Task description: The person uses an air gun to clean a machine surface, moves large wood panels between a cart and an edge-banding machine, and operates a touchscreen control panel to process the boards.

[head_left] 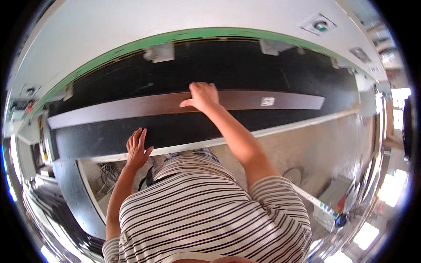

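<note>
Black tabletop (175, 130) as reference: left hand (137, 152) at its near edge, fingers loose, gripping nothing; brown strip (166, 104) lengthwise along its middle; right hand (204, 96) over strip mid-tabletop, fingers curled, can't tell if grasping; white label (267, 101) toward its right end. Risk: off-centre push likely skews strip.

A strip (153, 105) spans the tabletop (315, 81) from left to right, a label (267, 101) on its right half. The right hand (204, 96) is over the strip near its middle; the left hand (137, 149) is farther left and nearer the person, at the tabletop's front edge. Behind runs a housing (197, 15), a button (321, 26) toward its right end.
</note>
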A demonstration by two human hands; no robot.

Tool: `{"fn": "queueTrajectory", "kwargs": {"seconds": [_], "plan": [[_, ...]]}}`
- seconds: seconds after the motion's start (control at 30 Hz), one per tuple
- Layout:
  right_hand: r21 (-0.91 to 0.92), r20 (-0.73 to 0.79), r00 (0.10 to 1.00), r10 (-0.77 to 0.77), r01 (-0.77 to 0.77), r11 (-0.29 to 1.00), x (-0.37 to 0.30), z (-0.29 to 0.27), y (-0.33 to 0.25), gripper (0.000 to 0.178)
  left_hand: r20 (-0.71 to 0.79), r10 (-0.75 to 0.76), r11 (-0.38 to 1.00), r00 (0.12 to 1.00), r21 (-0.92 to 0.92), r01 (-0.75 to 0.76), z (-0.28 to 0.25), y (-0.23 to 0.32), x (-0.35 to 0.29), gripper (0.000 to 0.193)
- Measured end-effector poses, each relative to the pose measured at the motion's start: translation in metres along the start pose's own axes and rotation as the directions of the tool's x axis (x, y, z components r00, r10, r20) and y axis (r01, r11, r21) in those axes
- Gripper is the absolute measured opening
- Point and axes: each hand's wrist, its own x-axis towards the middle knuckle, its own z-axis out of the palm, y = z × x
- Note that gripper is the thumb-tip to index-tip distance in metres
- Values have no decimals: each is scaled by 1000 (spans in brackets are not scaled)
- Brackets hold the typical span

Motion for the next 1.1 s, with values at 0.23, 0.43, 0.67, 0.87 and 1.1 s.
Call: {"fn": "queueTrajectory", "kwargs": {"seconds": [0.23,0.43,0.67,0.87,1.1], "plan": [[-76,-198,944,-263,252,965,-43,36,-20,40,-522,-259,960,813,-45,277,-34,-26,12,71],[-200,-84,988,-127,108,974,-79,47,19,67,-330,-411,876,850,117,469,-5,-79,24,75],[-322,-36,999,-32,19,947,-9,50,20,68,-359,-489,830,795,91,551,-31,-104,92,68],[-327,-37,999,11,-22,945,77,31,8,66,-206,-585,803,784,-13,596,-92,-113,166,64],[-264,28,1000,12,-5,965,111,60,32,69,-269,-530,731,804,336,594,-43,-170,178,65]]}}
